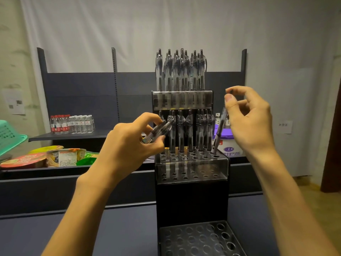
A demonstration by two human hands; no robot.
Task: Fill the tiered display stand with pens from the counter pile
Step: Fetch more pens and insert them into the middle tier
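Nearest the camera, at the foot of the display stand [191,200]: bottom tier [200,239], a dark perforated tray, every visible hole vacant. Nothing loaded here yet.

Above it, middle tier [191,169], clear plastic with rows of holes. Back rows hold a line of upright pens [184,132]; front rows and the right-hand holes look mostly open. Partly filled, by my reading.

At this level, both hands working. Left hand [129,145] grips a small bundle of spare pens [156,132], fingers curled round them, thumb on top, held just left of the middle tier. Right hand [251,122] pinches the top of a single pen [220,130] between thumb and forefinger, other fingers loosely bent; pen tilted, tip at or just inside a hole at the tier's right rear. Insertion apparently underway, not seated.

Higher and further back, top tier [181,99]: packed with upright pens, seems complete.

Counter pile itself not visible. Beyond: snack packets [60,157], water bottles [72,124] on a shelf, a purple-lidded tub [228,143] behind the stand.

Remaining: rest of middle tier, all of bottom.
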